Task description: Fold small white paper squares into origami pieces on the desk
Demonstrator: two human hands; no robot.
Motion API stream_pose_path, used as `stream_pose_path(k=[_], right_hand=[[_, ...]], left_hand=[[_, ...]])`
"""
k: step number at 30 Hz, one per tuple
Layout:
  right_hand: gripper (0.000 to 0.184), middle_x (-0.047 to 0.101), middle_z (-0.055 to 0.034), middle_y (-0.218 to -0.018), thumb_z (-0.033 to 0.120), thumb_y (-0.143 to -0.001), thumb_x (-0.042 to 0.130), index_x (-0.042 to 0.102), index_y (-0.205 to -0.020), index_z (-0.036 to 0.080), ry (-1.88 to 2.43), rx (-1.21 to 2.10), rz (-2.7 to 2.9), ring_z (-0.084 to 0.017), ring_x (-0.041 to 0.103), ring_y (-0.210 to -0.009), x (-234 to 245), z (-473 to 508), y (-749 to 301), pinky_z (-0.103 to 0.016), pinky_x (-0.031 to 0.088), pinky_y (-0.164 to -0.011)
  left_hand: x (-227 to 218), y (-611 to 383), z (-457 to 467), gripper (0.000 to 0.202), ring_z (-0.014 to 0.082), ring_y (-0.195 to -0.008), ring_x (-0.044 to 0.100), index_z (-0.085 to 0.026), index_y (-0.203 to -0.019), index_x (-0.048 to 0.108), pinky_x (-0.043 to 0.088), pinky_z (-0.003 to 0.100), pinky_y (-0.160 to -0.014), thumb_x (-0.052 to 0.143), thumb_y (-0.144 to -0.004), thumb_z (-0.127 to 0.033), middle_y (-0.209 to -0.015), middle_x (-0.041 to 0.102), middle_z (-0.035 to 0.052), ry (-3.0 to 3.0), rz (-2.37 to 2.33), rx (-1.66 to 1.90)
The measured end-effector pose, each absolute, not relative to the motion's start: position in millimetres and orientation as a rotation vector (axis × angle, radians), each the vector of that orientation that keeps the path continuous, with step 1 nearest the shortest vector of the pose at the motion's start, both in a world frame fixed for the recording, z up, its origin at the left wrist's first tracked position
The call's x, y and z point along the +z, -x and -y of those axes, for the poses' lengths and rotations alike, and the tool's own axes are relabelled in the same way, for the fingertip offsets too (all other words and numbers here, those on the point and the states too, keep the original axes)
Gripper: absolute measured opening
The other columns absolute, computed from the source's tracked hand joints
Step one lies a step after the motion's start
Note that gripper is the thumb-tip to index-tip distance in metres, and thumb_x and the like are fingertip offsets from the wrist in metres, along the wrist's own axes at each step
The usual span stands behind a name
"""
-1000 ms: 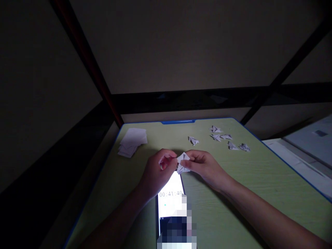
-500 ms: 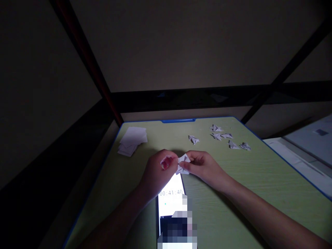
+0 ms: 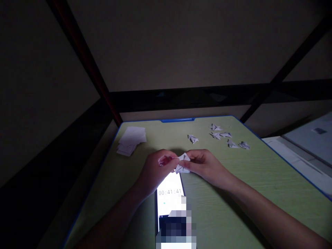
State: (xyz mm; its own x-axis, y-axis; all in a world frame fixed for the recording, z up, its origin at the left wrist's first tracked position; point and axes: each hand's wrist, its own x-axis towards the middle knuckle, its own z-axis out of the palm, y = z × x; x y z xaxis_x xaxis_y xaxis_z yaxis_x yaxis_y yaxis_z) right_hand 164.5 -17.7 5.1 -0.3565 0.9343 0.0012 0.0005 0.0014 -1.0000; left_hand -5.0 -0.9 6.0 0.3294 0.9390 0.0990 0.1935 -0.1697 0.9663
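Between my two hands is a small piece of white folded paper [image 3: 183, 164] with creases across it, held just above the top end of a lit phone [image 3: 169, 200]. My left hand [image 3: 160, 167] pinches the paper's left edge between thumb and curled fingers. On the other side, my right hand [image 3: 204, 164] grips it with the thumb pressed flat on the near face and the fingers behind. Part of the paper is hidden by both thumbs. The closest finished-looking folded paper shape [image 3: 192, 139] lies on the table beyond my hands.
A stack of white paper sheets [image 3: 132, 136] lies at the back left of the green table [image 3: 259, 183]. Several folded paper shapes [image 3: 215, 135] are scattered at the back right. The table has a blue rim, with a wall behind. A white surface [image 3: 311, 141] stands to the right.
My left fingers have closed in slightly around the paper's left side. The phone's timer has gone from 00:41:40 to 00:41:41. The view has shifted slightly.
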Motion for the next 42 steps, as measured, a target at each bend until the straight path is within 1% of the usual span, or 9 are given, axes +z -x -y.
stream_pose_path(k=[4, 11, 16, 21, 25, 29, 32, 36, 42], right_hand=[[0.010, 0.065, 0.0015, -0.065, 0.023, -0.079, 0.062, 0.066, -0.073, 0.016, 0.983, 1.477, 1.489, -0.008, 0.056, -0.060, 5.8, 17.9, -164.6, -0.021, 0.041, -0.056], [0.013, 0.061, 0.0025, -0.061, 0.024, -0.076, 0.064, 0.062, -0.067, 0.015, 1.049, 1.460, 1.486, -0.007, 0.051, -0.054, 2.6, 16.8, -164.8, -0.021, 0.036, -0.051], [0.010, 0.061, 0.0010, -0.065, 0.022, -0.076, 0.062, 0.063, -0.071, 0.014, 1.036, 1.496, 1.469, -0.008, 0.052, -0.058, 6.4, 17.7, -163.7, -0.022, 0.037, -0.054], [0.012, 0.058, 0.0011, -0.063, 0.022, -0.077, 0.059, 0.062, -0.070, 0.013, 1.039, 1.485, 1.484, -0.008, 0.048, -0.058, 9.9, 18.1, -163.2, -0.023, 0.036, -0.055], [0.011, 0.061, 0.0001, -0.067, 0.024, -0.075, 0.064, 0.063, -0.072, 0.013, 1.042, 1.495, 1.460, -0.008, 0.051, -0.060, 7.9, 18.8, -162.5, -0.022, 0.037, -0.056], [0.010, 0.060, 0.0022, -0.063, 0.021, -0.071, 0.068, 0.062, -0.069, 0.013, 1.046, 1.486, 1.436, -0.007, 0.050, -0.056, 4.7, 18.2, -162.3, -0.020, 0.036, -0.051], [0.011, 0.059, 0.0030, -0.060, 0.021, -0.072, 0.068, 0.061, -0.067, 0.014, 1.043, 1.484, 1.426, -0.006, 0.049, -0.054, 4.4, 17.9, -162.8, -0.020, 0.035, -0.050], [0.016, 0.056, 0.0046, -0.057, 0.023, -0.071, 0.069, 0.059, -0.063, 0.014, 1.077, 1.455, 1.422, -0.006, 0.046, -0.051, 4.0, 19.3, -162.7, -0.019, 0.033, -0.047], [0.013, 0.061, 0.0014, -0.064, 0.025, -0.072, 0.068, 0.062, -0.068, 0.015, 1.055, 1.475, 1.421, -0.008, 0.052, -0.056, 6.8, 21.0, -160.0, -0.022, 0.039, -0.052]], left_hand=[[9.0, 4.4, 1.5, 0.010, 0.0102, -0.052, 0.056, -0.012, -0.073, 0.063, 0.042, 0.020, -0.049, 0.058, -0.073, -0.021, -0.057, 0.059, -0.0004, -1.590, -1.046, 0.914], [9.8, 3.6, 5.0, 0.011, 0.0107, -0.053, 0.054, -0.012, -0.072, 0.063, 0.041, 0.021, -0.049, 0.056, -0.073, -0.021, -0.057, 0.059, 0.0006, -1.696, -1.110, 0.943], [1.7, 2.9, 3.9, 0.010, 0.0114, -0.055, 0.053, -0.013, -0.070, 0.060, 0.042, 0.022, -0.051, 0.054, -0.073, -0.021, -0.060, 0.059, 0.0012, -1.755, -1.148, 0.993], [-4.1, 0.7, 0.8, 0.009, 0.0108, -0.053, 0.052, -0.014, -0.069, 0.058, 0.040, 0.021, -0.049, 0.053, -0.073, -0.021, -0.059, 0.057, 0.0002, -1.770, -1.168, 1.029], [-3.0, -0.3, 1.0, 0.007, 0.0103, -0.053, 0.050, -0.014, -0.069, 0.057, 0.039, 0.021, -0.048, 0.054, -0.072, -0.020, -0.058, 0.056, -0.0003, -1.767, -1.163, 1.045], [0.9, -0.3, 4.3, 0.009, 0.0103, -0.053, 0.050, -0.014, -0.068, 0.058, 0.039, 0.021, -0.049, 0.054, -0.073, -0.020, -0.058, 0.055, -0.0002, -1.769, -1.156, 1.030], [3.0, 0.2, 6.3, 0.011, 0.0112, -0.056, 0.052, -0.014, -0.070, 0.059, 0.041, 0.022, -0.051, 0.052, -0.075, -0.021, -0.061, 0.057, 0.0009, -1.741, -1.127, 1.005], [3.7, 0.1, 6.8, 0.008, 0.0114, -0.058, 0.053, -0.014, -0.074, 0.060, 0.041, 0.022, -0.052, 0.055, -0.073, -0.021, -0.063, 0.059, 0.0008, -1.739, -1.110, 0.992], [2.7, -0.2, 4.3, 0.008, 0.0106, -0.055, 0.051, -0.015, -0.068, 0.056, 0.040, 0.021, -0.051, 0.052, -0.073, -0.019, -0.059, 0.055, -0.0010, -1.742, -1.151, 0.990]])
